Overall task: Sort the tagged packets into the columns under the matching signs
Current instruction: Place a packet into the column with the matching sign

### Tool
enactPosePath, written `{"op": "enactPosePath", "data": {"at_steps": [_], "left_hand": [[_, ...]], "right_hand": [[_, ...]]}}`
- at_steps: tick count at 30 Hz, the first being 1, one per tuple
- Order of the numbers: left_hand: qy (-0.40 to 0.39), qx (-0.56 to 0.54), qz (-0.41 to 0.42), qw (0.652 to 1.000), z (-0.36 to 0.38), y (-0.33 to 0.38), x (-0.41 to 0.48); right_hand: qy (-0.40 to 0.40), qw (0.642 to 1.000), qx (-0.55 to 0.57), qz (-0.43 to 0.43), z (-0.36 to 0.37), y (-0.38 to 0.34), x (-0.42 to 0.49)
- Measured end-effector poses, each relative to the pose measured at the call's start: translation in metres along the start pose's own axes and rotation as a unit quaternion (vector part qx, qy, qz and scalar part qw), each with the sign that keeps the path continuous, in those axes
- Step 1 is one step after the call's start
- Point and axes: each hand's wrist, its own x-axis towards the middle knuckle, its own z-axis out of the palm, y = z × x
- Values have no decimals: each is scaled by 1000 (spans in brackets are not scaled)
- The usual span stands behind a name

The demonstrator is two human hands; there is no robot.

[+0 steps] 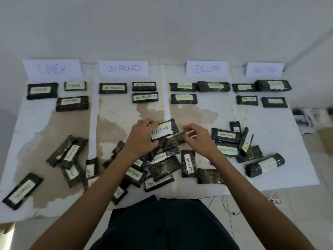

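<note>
Stained tabletop [270, 123], thirteen sorted packets [72, 103], heap [162, 168] unsorted: my left hand [142, 136] grips a WAITING packet [164, 130], right hand [198, 139] pinches a dark packet [175, 139].

My left hand [142, 136] hides one end of the WAITING packet [164, 130] it grips; whether my right hand [198, 139] pinches the dark packet [175, 139] beneath, I cannot tell; the far-right sign [264, 69] and most tags [244, 87] under it blur beyond reading.
</note>
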Motion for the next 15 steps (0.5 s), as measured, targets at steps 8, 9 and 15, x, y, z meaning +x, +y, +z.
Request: {"op": "enactPosePath", "data": {"at_steps": [8,9,15], "left_hand": [[-38,4,58,998,56,87,77],[-41,7,64,997,63,99,88],[-72,26,87,993,107,158,149]], "right_hand": [[46,998,0,40,-76,78,-11],[54,997,0,48,-85,88,-12],[98,991,-22,86,-131,139,-18]]}}
